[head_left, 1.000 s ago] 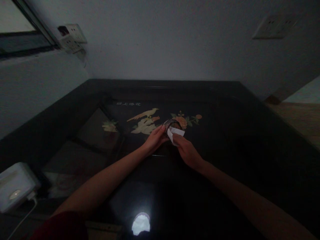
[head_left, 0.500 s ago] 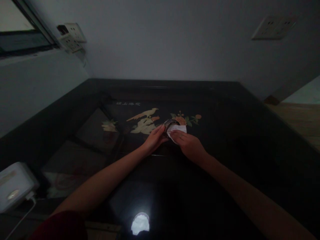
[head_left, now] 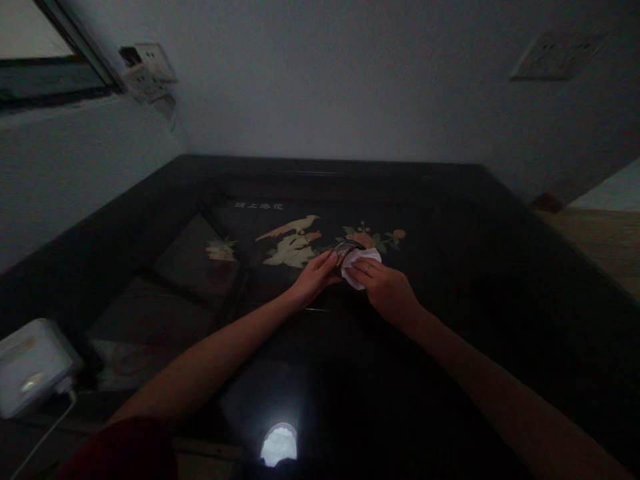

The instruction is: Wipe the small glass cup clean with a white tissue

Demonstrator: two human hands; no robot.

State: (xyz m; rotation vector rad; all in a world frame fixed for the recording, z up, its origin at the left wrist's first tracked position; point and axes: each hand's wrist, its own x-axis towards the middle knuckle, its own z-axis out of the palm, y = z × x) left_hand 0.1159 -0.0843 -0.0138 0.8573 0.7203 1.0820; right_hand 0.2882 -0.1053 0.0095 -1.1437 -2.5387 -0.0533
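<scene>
Fingers of my left hand (head_left: pixel 320 270) are closed on the left side of a small dark, shiny round object (head_left: pixel 343 247), perhaps glass; its exact kind cannot be made out in the dim light. A crumpled white tissue (head_left: pixel 371 255) is pinched in my right hand (head_left: pixel 387 283) and pressed against the right side of that object. A ring shows on one right finger. Both hands are just above a black glossy tabletop (head_left: pixel 320 360). My fingers and the tissue hide much of the object.
A picture of a bird (head_left: pixel 287 229) and flowers (head_left: pixel 361 237) decorates the tabletop. At the left edge stands a white box-shaped device (head_left: pixel 35 363) with a white cable (head_left: pixel 50 430). Wall sockets (head_left: pixel 155 62) (head_left: pixel 557 57) sit on the wall behind.
The tissue has shifted on the object and is more crumpled and spread around my right fingers. Both hands appear slightly further right, along with a small shift of the whole view.
</scene>
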